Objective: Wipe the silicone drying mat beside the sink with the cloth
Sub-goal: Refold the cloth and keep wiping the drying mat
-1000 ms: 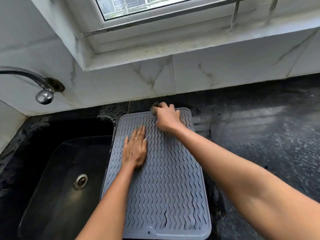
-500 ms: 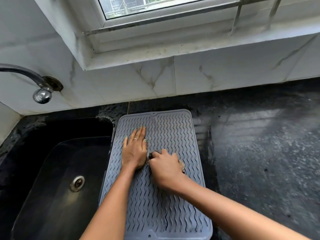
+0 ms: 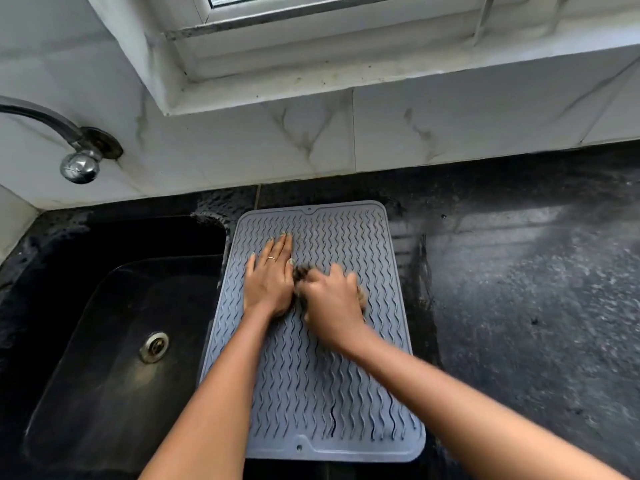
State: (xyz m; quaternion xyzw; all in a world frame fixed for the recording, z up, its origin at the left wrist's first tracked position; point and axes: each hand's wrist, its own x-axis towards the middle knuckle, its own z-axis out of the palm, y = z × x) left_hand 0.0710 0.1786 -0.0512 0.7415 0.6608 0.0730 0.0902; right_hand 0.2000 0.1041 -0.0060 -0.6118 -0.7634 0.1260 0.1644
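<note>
Since a moment ago the right hand (image 3: 334,301) has barely shifted: it stays at the mat's middle after coming down from the far edge, and now smears with motion blur.

Nearest me, two bare forearms reach forward over the grey rectangular silicone drying mat with wavy ridges (image 3: 311,375), which lies flat on the black speckled stone countertop (image 3: 519,306), just beside the dark sunken sink (image 3: 104,341) on its left. The right hand's fingers curl round a dark, crumpled cloth (image 3: 300,273) pressed onto the mat; bits of it peek out at either side of the knuckles. Touching it on the left, the left hand (image 3: 268,278) lies flat, fingers straight and together, pinning the mat. Farther back, a chrome tap (image 3: 74,161) juts from the white marbled wall tiles (image 3: 450,133), below a window frame (image 3: 311,15).
</note>
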